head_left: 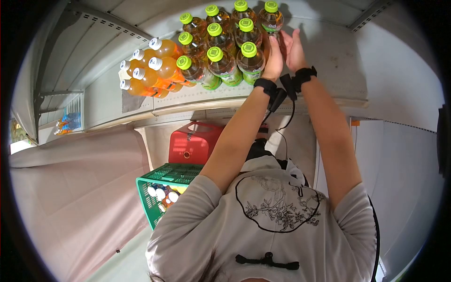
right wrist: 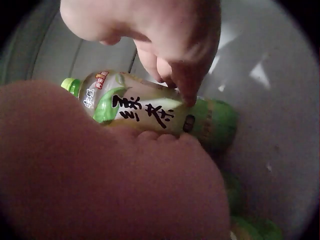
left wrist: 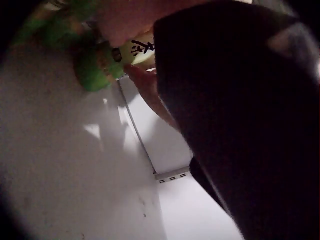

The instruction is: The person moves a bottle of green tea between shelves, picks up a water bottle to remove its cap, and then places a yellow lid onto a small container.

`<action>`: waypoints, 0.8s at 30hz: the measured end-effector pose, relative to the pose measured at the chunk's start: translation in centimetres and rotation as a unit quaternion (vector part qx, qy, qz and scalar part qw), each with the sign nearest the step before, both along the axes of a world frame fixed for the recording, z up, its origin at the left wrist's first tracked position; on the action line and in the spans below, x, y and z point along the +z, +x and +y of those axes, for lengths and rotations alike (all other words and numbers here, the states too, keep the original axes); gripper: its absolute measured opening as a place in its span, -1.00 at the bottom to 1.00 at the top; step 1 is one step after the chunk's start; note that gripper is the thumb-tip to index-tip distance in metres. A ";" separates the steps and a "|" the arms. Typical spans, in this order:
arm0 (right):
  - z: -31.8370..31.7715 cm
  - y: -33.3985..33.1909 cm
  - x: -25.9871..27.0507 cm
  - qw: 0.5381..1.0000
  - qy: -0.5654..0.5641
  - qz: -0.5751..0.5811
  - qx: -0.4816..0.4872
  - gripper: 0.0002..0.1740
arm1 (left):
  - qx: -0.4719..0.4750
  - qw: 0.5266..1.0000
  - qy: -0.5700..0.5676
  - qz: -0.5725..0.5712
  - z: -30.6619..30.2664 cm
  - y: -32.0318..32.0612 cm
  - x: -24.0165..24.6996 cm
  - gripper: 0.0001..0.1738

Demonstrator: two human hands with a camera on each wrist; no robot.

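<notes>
At the back right of a group of green-capped tea bottles (head_left: 215, 56), both hands hold one green tea bottle (head_left: 271, 19) low on its body. It stands upright in the head view. My left hand (head_left: 275, 58) is at its near left side, my right hand (head_left: 294, 52) at its right, thumb raised. In the right wrist view the bottle's label (right wrist: 150, 107) shows dark characters between the two hands, with fingertips (right wrist: 188, 98) of the left hand against it. A dark blur covers much of the left wrist view, where part of the label (left wrist: 137, 48) shows.
Several orange drink bottles (head_left: 162, 66) with white caps stand left of the tea on the shelf (head_left: 329, 77). Below the shelf edge are a red basket (head_left: 195, 143) and a green crate (head_left: 148, 202) with bottles inside. Cables hang from the wrist cameras (head_left: 278, 99).
</notes>
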State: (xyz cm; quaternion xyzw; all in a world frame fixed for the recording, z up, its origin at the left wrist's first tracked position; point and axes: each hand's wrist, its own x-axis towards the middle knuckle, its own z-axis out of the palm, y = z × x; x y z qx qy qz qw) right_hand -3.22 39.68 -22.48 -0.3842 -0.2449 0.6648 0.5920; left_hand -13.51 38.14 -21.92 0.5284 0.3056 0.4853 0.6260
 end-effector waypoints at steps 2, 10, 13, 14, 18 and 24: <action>-0.1 0.2 -1.2 1.000 0.000 0.000 0.015 -0.15 | -0.007 1.000 0.002 -0.010 -0.2 -0.1 0.4 -0.35; -0.1 -0.3 -0.6 0.999 -0.007 0.012 0.043 -0.23 | 0.108 0.993 -0.013 0.050 0.3 1.9 -0.5 -0.33; 0.1 0.0 -0.6 0.999 -0.019 0.007 0.045 -0.22 | 0.115 0.992 -0.010 0.042 0.0 1.7 0.7 -0.33; 0.0 0.1 -0.6 0.999 -0.020 0.008 0.049 -0.21 | 0.116 0.993 0.007 0.035 0.1 1.6 0.8 -0.39; -0.4 -0.1 -0.2 0.998 -0.043 -0.032 0.035 -0.18 | 0.111 0.992 -0.004 0.056 -0.2 1.2 0.6 -0.43; -5.0 3.3 -1.3 0.996 -0.036 -0.073 -0.048 -0.09 | 0.132 0.982 -0.077 0.114 -2.0 2.5 -1.2 -0.28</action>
